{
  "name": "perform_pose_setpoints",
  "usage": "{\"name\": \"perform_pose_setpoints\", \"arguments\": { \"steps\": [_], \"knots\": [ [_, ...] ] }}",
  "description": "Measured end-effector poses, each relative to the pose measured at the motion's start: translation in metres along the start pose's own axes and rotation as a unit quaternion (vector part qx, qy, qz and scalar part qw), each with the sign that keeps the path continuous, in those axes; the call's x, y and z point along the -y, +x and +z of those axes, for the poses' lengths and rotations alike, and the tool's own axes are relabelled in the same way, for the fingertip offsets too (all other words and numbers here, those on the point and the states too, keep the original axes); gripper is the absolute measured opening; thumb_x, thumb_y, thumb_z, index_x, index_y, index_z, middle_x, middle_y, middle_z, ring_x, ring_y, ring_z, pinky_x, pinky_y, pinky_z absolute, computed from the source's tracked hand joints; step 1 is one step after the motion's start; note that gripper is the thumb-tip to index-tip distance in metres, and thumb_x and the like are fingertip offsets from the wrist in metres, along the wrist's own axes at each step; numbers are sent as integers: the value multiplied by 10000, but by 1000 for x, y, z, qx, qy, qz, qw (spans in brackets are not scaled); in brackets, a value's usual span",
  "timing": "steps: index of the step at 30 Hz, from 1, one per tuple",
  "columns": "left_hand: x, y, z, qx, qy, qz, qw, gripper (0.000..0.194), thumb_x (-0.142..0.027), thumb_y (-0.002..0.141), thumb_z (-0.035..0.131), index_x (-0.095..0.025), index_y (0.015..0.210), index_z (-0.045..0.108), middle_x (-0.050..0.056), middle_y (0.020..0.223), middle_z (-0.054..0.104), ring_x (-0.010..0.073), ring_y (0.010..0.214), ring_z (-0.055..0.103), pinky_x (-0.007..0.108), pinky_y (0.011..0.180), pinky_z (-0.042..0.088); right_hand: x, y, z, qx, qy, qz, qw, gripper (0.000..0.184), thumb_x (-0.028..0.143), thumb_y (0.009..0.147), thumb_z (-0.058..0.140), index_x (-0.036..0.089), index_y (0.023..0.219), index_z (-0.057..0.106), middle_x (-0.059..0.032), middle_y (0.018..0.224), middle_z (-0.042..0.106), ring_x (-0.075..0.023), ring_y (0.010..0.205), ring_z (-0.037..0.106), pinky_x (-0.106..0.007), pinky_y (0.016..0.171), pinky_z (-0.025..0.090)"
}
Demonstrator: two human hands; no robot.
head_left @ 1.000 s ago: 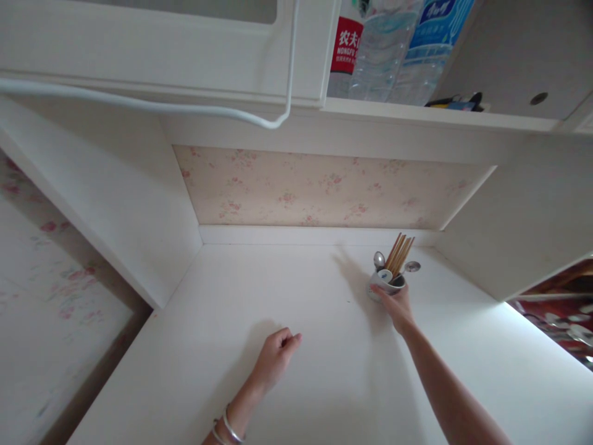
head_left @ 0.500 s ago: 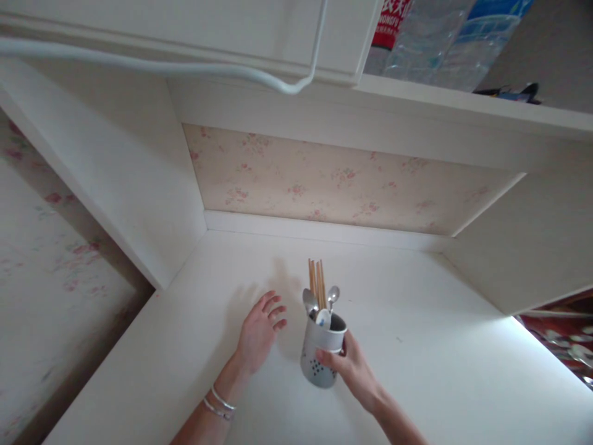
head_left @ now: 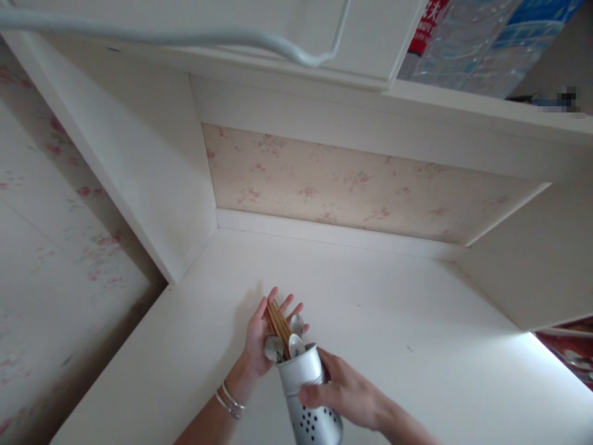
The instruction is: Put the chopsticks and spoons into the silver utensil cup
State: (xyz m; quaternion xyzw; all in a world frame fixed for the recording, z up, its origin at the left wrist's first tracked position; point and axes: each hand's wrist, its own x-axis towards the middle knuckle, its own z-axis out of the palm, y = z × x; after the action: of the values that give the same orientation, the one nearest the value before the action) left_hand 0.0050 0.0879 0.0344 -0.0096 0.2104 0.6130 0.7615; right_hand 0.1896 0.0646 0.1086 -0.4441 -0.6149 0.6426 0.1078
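Note:
My right hand (head_left: 340, 386) is wrapped round a silver metal utensil holder (head_left: 308, 395) with punched holes in its side. The holder tilts so its mouth leans up and left. Out of it stick several wooden chopsticks (head_left: 278, 324), two metal spoons, one at the right (head_left: 297, 324) and one at the left (head_left: 273, 349), and a white spoon (head_left: 295, 346). My left hand (head_left: 259, 337) lies palm up behind the chopstick tips and spoons, fingers spread and not closed on them. Two silver bangles (head_left: 229, 398) circle the left wrist.
Below is a white desktop (head_left: 393, 296), with a white side panel (head_left: 134, 148) at left and floral wallpaper (head_left: 333, 179) behind. An overhead cabinet (head_left: 278, 25) with a white cable (head_left: 185, 34) hangs above. Plastic-wrapped bottles (head_left: 467, 43) stand on the upper right shelf.
The holder has come closer and tipped left, bringing the chopsticks and spoons over to my left hand. My left hand has turned palm up behind their tips. The view has shifted slightly.

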Motion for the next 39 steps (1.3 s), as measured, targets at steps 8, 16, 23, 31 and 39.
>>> {"name": "perform_pose_setpoints", "arguments": {
  "steps": [8, 16, 23, 31, 39],
  "knots": [
    [1, 0, 1, -22, -46, -28, 998, 249, -391, 917, 557, -330, 1158, 573, 26, 1086, 680, 213, 964, 682, 520, 908, 511, 10, -3, -3, 69, 94, 9, 993, 339, 352, 728, 712, 149, 995, 668, -33, 886, 663, -186, 777, 583, -250, 665, 432],
    [-3, 8, -10, -74, -42, 13, 996, 159, -330, 889, 593, -230, 1012, 599, 9, 898, 701, 145, 716, 689, 304, 656, 559, 2, 3, 7, 104, 191, 54, 975, 408, 401, 710, 736, 138, 1012, 662, -41, 858, 652, -169, 735, 596, -239, 652, 446],
    [-8, 8, -10, -58, -68, 16, 996, 181, -333, 873, 577, -172, 791, 585, -4, 689, 620, 108, 589, 619, 254, 592, 530, -23, 4, 23, 123, 354, 65, 925, 482, 449, 719, 732, 110, 1050, 646, -65, 854, 665, -167, 723, 622, -257, 682, 484],
    [-11, 0, -2, -80, -60, -13, 995, 227, -387, 828, 646, -188, 913, 579, 38, 889, 674, 197, 796, 693, 405, 757, 574, -41, 5, 29, 118, 374, 79, 917, 547, 483, 670, 757, 114, 1057, 644, -84, 860, 699, -192, 750, 645, -289, 719, 493],
    [-12, 3, -6, -13, -68, 15, 997, 155, -290, 869, 621, -200, 868, 495, -54, 708, 521, 10, 388, 404, 107, 306, 304, -51, 13, 35, 116, 387, 71, 912, 646, 572, 646, 732, 81, 1058, 651, -112, 839, 715, -207, 726, 659, -315, 731, 495]
  ]
}}
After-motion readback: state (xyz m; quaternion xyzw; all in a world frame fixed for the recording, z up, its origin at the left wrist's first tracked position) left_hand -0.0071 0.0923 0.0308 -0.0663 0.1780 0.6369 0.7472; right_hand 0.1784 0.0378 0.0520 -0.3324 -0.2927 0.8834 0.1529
